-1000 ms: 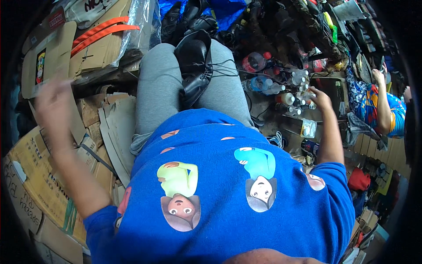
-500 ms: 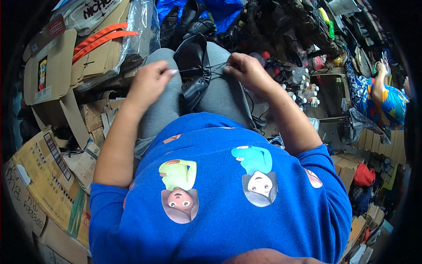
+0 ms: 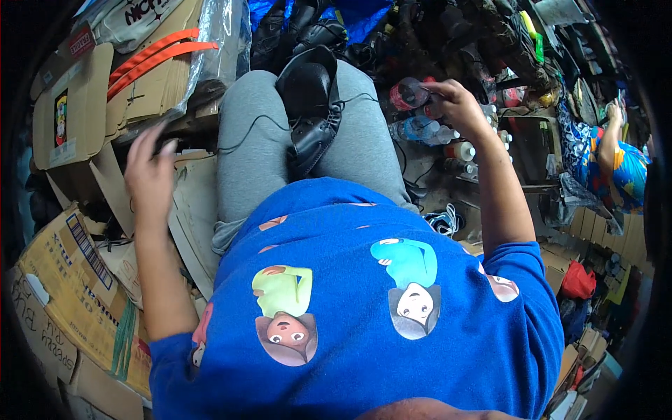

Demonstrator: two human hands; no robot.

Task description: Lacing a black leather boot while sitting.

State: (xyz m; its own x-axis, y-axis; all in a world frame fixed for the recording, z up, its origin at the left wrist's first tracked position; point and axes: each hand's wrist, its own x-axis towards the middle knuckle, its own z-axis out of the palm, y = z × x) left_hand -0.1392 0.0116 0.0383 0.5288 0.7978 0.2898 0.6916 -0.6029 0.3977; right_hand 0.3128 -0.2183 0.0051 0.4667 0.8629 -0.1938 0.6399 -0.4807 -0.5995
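Observation:
A black lace-up shoe [image 3: 313,140] lies between my thighs, its dark opening toward my knees. One black lace [image 3: 260,116] trails over my left thigh and another crosses my right thigh. Neither hand touches the shoe. My left hand [image 3: 150,168] is off to the left above the cardboard, fingers apart and a little blurred, holding nothing visible. My right hand [image 3: 458,108] is beyond my right knee with its fingers drawn together. Their tips meet or overlap a clear bottle with a reddish part [image 3: 407,94]; whether they grip it cannot be made out.
Flattened cardboard boxes [image 3: 77,262] and orange strips [image 3: 157,56] fill the left side. More dark shoes [image 3: 318,35] lie beyond my knees on blue sheeting. Several plastic bottles [image 3: 420,128] stand on the right. Another person's arm [image 3: 610,143] shows at the far right.
Both hands have let go of the laces and moved apart, the left outward to the left, the right toward the bottles. The laces now lie loose across my thighs.

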